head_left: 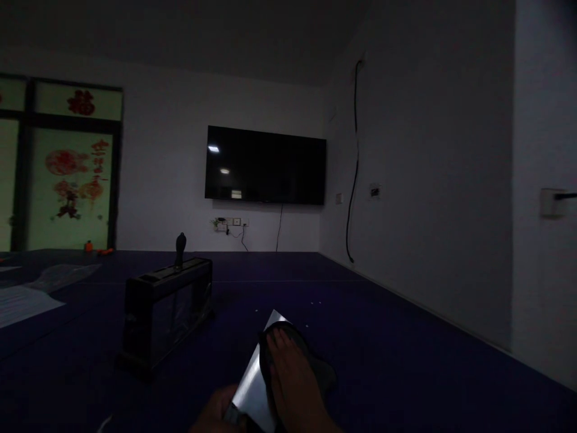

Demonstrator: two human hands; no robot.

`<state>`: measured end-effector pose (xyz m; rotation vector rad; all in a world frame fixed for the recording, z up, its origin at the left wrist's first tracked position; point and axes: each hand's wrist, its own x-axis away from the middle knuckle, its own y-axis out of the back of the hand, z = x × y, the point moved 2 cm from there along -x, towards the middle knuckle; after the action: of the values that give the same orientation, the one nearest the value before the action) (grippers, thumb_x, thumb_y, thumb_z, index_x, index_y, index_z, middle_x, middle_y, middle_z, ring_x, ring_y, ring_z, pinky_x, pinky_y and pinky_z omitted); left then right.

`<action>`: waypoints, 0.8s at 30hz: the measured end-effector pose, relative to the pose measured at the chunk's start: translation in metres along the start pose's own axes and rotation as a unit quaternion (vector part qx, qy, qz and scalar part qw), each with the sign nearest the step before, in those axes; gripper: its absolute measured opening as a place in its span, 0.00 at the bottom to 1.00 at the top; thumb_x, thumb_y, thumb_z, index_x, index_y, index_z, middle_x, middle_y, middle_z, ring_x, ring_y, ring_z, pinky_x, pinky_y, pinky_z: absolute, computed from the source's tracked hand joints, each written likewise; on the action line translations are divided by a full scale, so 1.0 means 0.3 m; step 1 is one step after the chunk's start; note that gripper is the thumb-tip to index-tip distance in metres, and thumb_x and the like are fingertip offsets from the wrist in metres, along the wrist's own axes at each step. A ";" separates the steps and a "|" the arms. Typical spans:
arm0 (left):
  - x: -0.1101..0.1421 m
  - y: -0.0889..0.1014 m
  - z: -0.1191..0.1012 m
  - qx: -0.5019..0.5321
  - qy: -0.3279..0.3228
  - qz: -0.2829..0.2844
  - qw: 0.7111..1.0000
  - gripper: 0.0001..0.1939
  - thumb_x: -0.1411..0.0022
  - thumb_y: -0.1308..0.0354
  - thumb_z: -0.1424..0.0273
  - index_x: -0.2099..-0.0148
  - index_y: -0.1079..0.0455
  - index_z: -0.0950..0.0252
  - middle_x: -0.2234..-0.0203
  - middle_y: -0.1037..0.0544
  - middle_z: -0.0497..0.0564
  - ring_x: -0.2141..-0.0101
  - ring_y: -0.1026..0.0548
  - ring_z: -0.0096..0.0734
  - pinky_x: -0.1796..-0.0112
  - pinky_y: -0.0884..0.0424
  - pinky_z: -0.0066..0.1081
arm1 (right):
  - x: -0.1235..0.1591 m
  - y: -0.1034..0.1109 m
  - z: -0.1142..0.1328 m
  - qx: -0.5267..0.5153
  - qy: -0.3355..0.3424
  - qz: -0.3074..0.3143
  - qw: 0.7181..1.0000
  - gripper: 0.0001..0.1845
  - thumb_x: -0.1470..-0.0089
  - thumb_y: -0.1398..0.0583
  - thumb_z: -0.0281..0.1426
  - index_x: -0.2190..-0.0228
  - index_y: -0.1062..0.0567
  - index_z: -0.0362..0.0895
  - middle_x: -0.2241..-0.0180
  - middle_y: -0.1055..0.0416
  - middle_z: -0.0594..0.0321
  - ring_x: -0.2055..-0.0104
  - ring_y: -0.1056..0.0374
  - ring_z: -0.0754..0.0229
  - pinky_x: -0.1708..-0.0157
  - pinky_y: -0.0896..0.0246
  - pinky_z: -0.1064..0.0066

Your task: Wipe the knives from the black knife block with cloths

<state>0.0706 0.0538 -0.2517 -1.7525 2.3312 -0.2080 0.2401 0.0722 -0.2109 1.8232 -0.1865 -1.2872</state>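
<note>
The broad purple-blue desk (383,355) carries a black, box-shaped stand with see-through side panels (139,322), set upright on its long base, which probably keeps it steady. Beyond it and to its right, a wide black television (265,168) hangs on the wall. Left of the stand lie a crumpled clear plastic sheet (65,275) and white printed paper (24,305), flat and out to the side, which leaves the near side of the stand free for the hands.

To the right of the stand, on its near side, a shiny, flat silver metal blade (253,385) slants up and away. The left hand (215,411) has its fingers closed round the blade's dark lower end, likely to brace it. Against the blade's face, the right hand (293,376) lays straight fingers, close together, over a dark grey cloth (323,371); the flat palm seems to spread the pressure. Whether its thumb grips underneath, I cannot tell.

A black rounded handle (181,248) rises from the stand's top, easily reached. Tiny white scraps (316,302) lie right of the stand.
</note>
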 end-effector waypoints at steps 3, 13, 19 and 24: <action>-0.013 0.019 0.012 0.006 0.007 -0.002 1.000 0.18 0.69 0.42 0.80 0.69 0.28 0.67 0.79 0.25 0.45 0.77 0.31 0.25 0.75 0.40 0.22 | -0.001 -0.005 -0.011 -0.008 -0.035 -0.003 0.999 0.26 0.42 0.53 0.26 0.42 0.40 0.41 0.41 0.44 0.56 0.39 0.48 0.53 0.44 0.44 0.59; -0.011 0.009 -0.014 -0.025 0.041 0.031 0.998 0.23 0.71 0.51 0.81 0.68 0.28 0.67 0.88 0.34 0.40 0.85 0.42 0.19 0.83 0.51 0.21 | 0.003 -0.022 -0.030 -0.010 -0.075 0.007 0.997 0.24 0.42 0.52 0.27 0.45 0.36 0.36 0.43 0.41 0.52 0.41 0.45 0.50 0.45 0.42 0.57; 0.001 -0.002 -0.013 -0.027 0.031 0.023 0.999 0.20 0.67 0.39 0.78 0.65 0.28 0.66 0.75 0.25 0.47 0.73 0.31 0.28 0.73 0.37 0.24 | 0.006 -0.017 -0.034 0.002 -0.059 -0.022 0.998 0.25 0.42 0.52 0.27 0.44 0.37 0.38 0.42 0.42 0.53 0.41 0.45 0.50 0.45 0.42 0.56; -0.008 0.002 -0.001 -0.063 0.025 0.105 0.992 0.19 0.66 0.34 0.70 0.67 0.28 0.67 0.77 0.27 0.47 0.72 0.30 0.31 0.68 0.34 0.29 | 0.006 0.003 -0.035 -0.003 -0.022 -0.046 0.999 0.26 0.41 0.52 0.27 0.41 0.42 0.41 0.40 0.46 0.57 0.39 0.49 0.50 0.45 0.43 0.54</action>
<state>0.0708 0.0563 -0.2514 -1.5546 2.5945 -0.0705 0.2498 0.0765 -0.2107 1.8167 -0.1231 -1.3914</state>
